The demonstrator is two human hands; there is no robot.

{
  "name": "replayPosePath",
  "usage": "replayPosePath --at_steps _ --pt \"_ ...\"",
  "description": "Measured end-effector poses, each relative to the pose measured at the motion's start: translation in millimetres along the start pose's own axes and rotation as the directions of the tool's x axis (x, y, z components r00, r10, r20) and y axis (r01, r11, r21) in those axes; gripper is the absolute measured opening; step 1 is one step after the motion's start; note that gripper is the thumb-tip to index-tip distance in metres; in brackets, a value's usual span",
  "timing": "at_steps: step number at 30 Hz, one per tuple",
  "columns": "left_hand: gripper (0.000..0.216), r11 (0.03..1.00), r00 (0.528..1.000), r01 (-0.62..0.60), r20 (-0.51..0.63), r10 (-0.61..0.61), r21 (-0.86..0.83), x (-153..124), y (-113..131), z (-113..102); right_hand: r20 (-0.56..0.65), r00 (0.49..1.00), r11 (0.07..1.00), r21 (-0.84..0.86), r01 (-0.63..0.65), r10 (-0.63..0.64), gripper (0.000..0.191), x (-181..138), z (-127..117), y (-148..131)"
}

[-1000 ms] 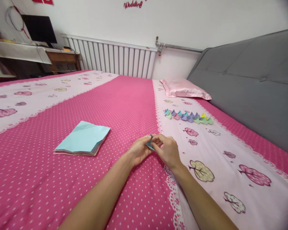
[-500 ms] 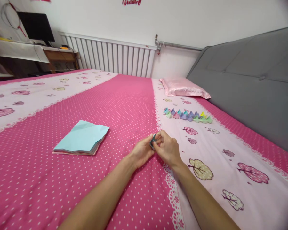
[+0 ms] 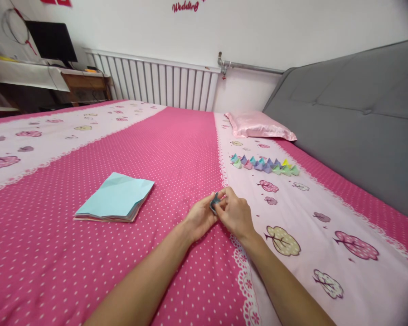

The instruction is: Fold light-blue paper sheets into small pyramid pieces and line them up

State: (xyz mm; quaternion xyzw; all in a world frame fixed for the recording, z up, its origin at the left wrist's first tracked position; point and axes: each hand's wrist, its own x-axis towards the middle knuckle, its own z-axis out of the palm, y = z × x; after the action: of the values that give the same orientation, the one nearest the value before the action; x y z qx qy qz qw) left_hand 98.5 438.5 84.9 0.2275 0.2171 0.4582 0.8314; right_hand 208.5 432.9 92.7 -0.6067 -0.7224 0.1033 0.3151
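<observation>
A small folded piece of dark blue-green paper (image 3: 214,202) is pinched between my two hands above the bed. My left hand (image 3: 200,219) holds it from the left, palm turned up. From the right, my right hand (image 3: 235,213) grips it with thumb and fingers, which cover part of it. To the left lies a stack of square paper sheets (image 3: 117,195), light blue on top. Farther off on the right, several small folded paper pieces (image 3: 265,165) in blue, purple, green, pink and yellow stand close together in rows.
The bed's pink dotted cover (image 3: 177,158) spreads under everything. A pink satin pillow (image 3: 258,125) lies near the grey padded headboard (image 3: 353,104). A white radiator (image 3: 156,81) runs along the wall, and a monitor (image 3: 51,41) stands on a desk at the far left.
Both hands stay together on the small paper; its visible part has turned slightly and my right fingers have shifted on it. The whole view has tilted a little.
</observation>
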Motion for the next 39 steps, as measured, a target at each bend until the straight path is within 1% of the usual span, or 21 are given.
replayPosePath --at_steps 2,4,7,9,12,15,17,20,23,25,27,30,32,37,39 --pt "0.023 1.000 1.000 0.012 -0.025 -0.011 0.013 0 3 -1 -0.016 1.000 0.999 -0.044 -0.017 0.016 0.019 -1 0 -2" --pt "0.023 1.000 0.999 0.015 -0.049 -0.015 0.018 0 6 -3 -0.027 1.000 0.999 -0.038 -0.015 0.014 0.024 -2 0 -3" --pt "0.029 0.999 0.998 0.018 -0.069 -0.016 0.028 1 13 -9 -0.057 0.998 0.999 0.040 0.019 -0.017 0.032 -4 0 -4" --pt "0.035 0.999 0.998 0.023 -0.062 -0.021 0.032 1 19 -14 -0.107 0.992 0.988 0.133 0.084 -0.070 0.033 -4 0 -5" --pt "0.041 0.999 0.999 0.042 -0.029 -0.042 0.003 0 28 -19 -0.199 0.970 0.928 0.317 0.196 -0.137 0.026 -4 -2 -4" --pt "0.046 0.997 0.997 0.072 0.024 -0.072 -0.005 -3 34 -22 -0.281 0.956 0.868 0.453 0.204 -0.078 0.014 -1 -4 -2" --pt "0.047 0.997 0.996 0.075 0.051 -0.075 0.010 -4 36 -23 -0.299 0.953 0.848 0.495 0.189 -0.038 0.012 2 -4 0" --pt "0.047 0.998 0.997 0.058 0.056 -0.059 0.016 -4 37 -22 -0.269 0.959 0.847 0.488 0.212 -0.084 0.010 4 -5 2" --pt "0.046 0.999 0.999 0.045 0.007 -0.045 0.014 -5 37 -21 -0.222 0.958 0.851 0.452 0.268 -0.184 0.015 3 -7 3" --pt "0.046 0.999 0.999 0.036 -0.024 -0.035 0.010 -6 37 -21 -0.159 0.956 0.843 0.452 0.292 -0.246 0.020 2 -7 3" --pt "0.047 1.000 0.999 0.027 -0.033 -0.027 0.006 -6 37 -20 -0.084 0.951 0.829 0.471 0.302 -0.298 0.025 1 -7 3" --pt "0.049 1.000 0.999 0.016 -0.036 -0.016 0.019 -7 38 -18 -0.019 0.939 0.825 0.472 0.311 -0.344 0.023 0 -3 2" --pt "0.051 1.000 0.999 0.008 -0.039 -0.007 0.027 -7 39 -17 -0.021 0.937 0.837 0.443 0.320 -0.348 0.020 1 0 2" --pt "0.047 1.000 0.999 0.002 -0.046 -0.003 -0.023 -5 40 -17 -0.092 0.929 0.870 0.329 0.367 -0.358 0.006 4 5 3" --pt "0.046 0.999 0.999 0.008 -0.037 -0.010 -0.033 -5 41 -17 -0.110 0.923 0.875 0.295 0.384 -0.368 0.006 5 5 4"
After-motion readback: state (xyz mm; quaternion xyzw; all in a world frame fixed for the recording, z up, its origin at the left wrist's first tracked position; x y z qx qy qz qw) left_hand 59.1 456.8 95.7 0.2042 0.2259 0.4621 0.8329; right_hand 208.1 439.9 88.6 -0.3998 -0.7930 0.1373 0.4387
